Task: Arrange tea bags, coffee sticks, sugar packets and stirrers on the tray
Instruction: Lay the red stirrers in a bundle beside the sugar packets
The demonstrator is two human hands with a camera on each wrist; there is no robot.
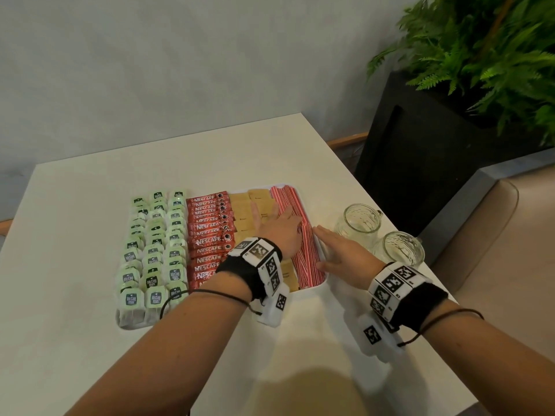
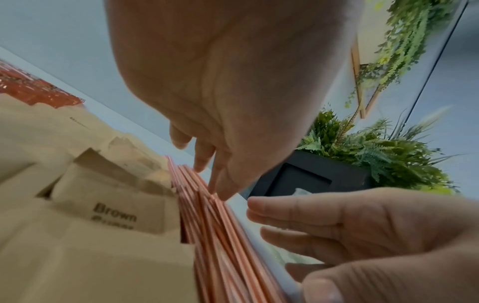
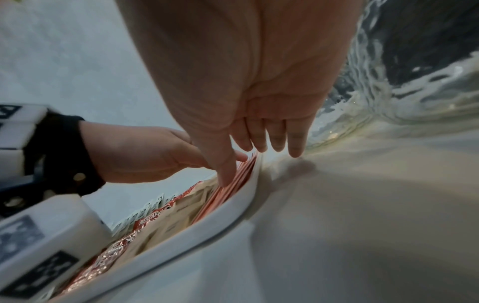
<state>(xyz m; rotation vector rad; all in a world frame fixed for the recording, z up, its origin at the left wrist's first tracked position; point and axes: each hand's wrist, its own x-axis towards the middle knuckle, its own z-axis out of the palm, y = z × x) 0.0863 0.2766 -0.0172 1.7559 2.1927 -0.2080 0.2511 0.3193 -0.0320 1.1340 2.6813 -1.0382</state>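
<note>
A white tray (image 1: 312, 291) on the white table holds rows of green tea bags (image 1: 153, 250), red coffee sticks (image 1: 207, 232), brown sugar packets (image 1: 243, 205) and red-striped stirrers (image 1: 309, 259). My left hand (image 1: 279, 226) lies flat over the sugar packets (image 2: 108, 205), its straight fingertips (image 2: 202, 164) touching the stirrers (image 2: 220, 235). Along the tray's right rim (image 3: 207, 225) my right hand (image 1: 330, 247) stretches flat on the table. Its thumb (image 3: 225, 170) reaches over the rim onto the stirrers (image 3: 233, 190). Neither hand holds anything.
Two empty glass mugs (image 1: 359, 225) (image 1: 399, 250) stand just right of my right hand. Beyond the table's right edge are a black planter (image 1: 420, 145) with a fern and a beige seat (image 1: 495, 235). Bare tabletop lies in front of and behind the tray.
</note>
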